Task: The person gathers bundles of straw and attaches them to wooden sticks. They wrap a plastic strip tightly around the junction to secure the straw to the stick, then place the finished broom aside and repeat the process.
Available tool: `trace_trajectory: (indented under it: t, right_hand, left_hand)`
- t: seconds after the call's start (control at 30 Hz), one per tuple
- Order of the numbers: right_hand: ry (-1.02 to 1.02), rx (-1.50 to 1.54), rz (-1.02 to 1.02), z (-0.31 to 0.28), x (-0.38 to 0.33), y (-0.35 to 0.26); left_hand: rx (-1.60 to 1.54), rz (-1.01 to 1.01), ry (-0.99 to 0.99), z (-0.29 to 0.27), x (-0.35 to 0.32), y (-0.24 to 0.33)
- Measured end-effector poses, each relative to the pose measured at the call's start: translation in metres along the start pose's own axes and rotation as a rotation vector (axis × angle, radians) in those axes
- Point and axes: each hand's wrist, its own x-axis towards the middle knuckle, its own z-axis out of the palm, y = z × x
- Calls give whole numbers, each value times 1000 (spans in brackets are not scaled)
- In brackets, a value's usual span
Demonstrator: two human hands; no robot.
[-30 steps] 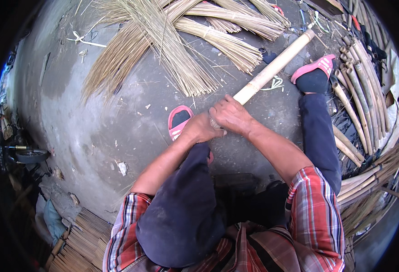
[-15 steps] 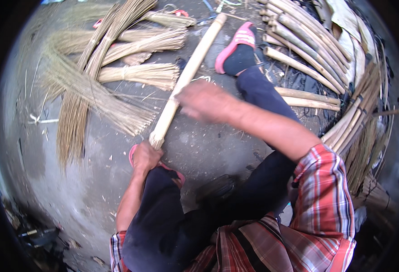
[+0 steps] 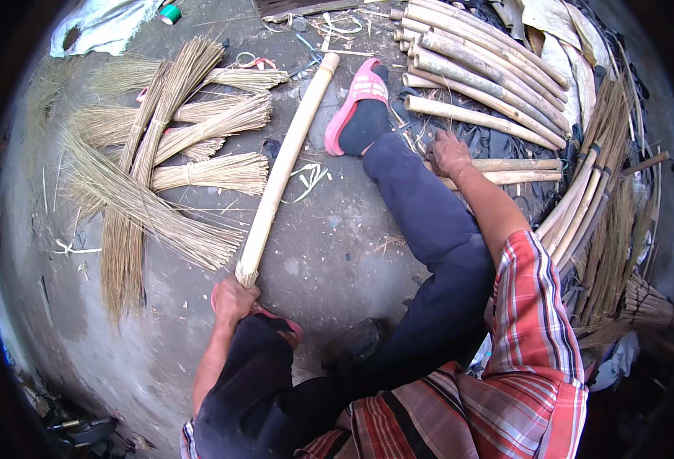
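A long pale bamboo pole (image 3: 287,161) slants across the middle of the floor. My left hand (image 3: 235,300) is wrapped round its near end, above a pink slipper (image 3: 291,327). That end looks frayed or ringed with pale strips. Past my right knee, my right hand (image 3: 450,155) is down at the left ends of two short bamboo poles (image 3: 505,177). Its fingers are curled downward, and what they hold, if anything, is hidden. Dark strips (image 3: 490,149) lie around that spot.
Tied bundles of broom straw (image 3: 214,174) lie crossed at the left. A stack of bamboo poles (image 3: 482,73) fills the upper right, and finished-looking brooms (image 3: 582,199) lean at the right. My other slippered foot (image 3: 360,107) stands beside the pole. A green tape roll (image 3: 170,14) sits far left.
My right hand has left the bamboo pole and moved right, to the floor by the short poles. My left hand still grips the near end. The view has shifted somewhat.
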Motion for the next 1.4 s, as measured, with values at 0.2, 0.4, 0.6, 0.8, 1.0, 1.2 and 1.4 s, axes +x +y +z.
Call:
trace_trajectory:
  t: [0.2,0.4,0.6,0.8,1.0,1.2,1.4]
  right_hand:
    - [175,684,-9,-18,-6,5]
    - [217,1101,-138,-89,-81,-33]
    - [325,1407,-304,-156,-178,-98]
    - [390,702,-24,-131,-140,-95]
    - [-186,646,408,-77,-65,-39]
    - [-72,693,368,-58,-29,-47]
    - [257,1399,70,-89,-74,-105]
  left_hand:
    - [53,-106,-71,-7,-4,9]
    - [66,-19,44,-5,-6,1]
    - [88,-11,51,-9,-13,-5]
    - [1,-53,-88,-15,-12,-9]
    - [32,-26,-38,-8,-9,-15]
    - [31,-33,-83,-9,-6,-16]
    - [19,-30,-58,-10,-13,-17]
